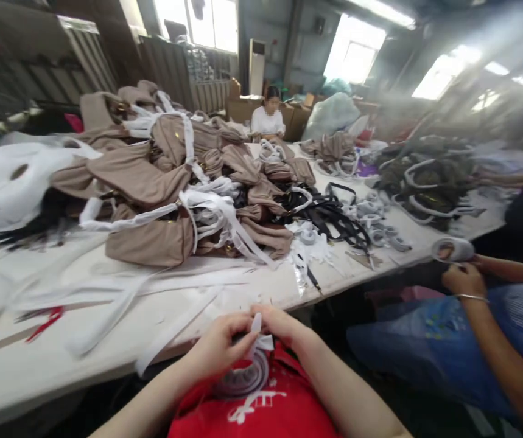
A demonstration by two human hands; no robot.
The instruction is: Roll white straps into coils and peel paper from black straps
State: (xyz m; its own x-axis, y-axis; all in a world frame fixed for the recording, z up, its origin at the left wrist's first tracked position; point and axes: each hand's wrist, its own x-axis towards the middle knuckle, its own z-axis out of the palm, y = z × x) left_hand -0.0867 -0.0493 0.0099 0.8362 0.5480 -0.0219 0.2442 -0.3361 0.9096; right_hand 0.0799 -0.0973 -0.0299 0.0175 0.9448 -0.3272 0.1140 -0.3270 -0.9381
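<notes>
Close to the red apron [261,420], both hands come together at the table's front edge. A strap coiled into a roll and wrapped in pale grey-white material [263,371] hangs below the fingers. My left hand [231,340] is closed, thumb and fingers pinching a pale end of the strap. My right hand [282,325] meets it from the other side, its fingers closed on the same end. A short white tab [266,342] sticks out beneath my right fingers. The fingertips partly cover the held end.
Beige bags [151,237] with white-wrapped straps are heaped on the table [119,267]. Red-handled scissors [46,322] lie front left. Black straps [347,222] and small coils [380,231] lie right. A co-worker's hand [464,280] holds a white roll [455,249]; another person [268,118] sits opposite.
</notes>
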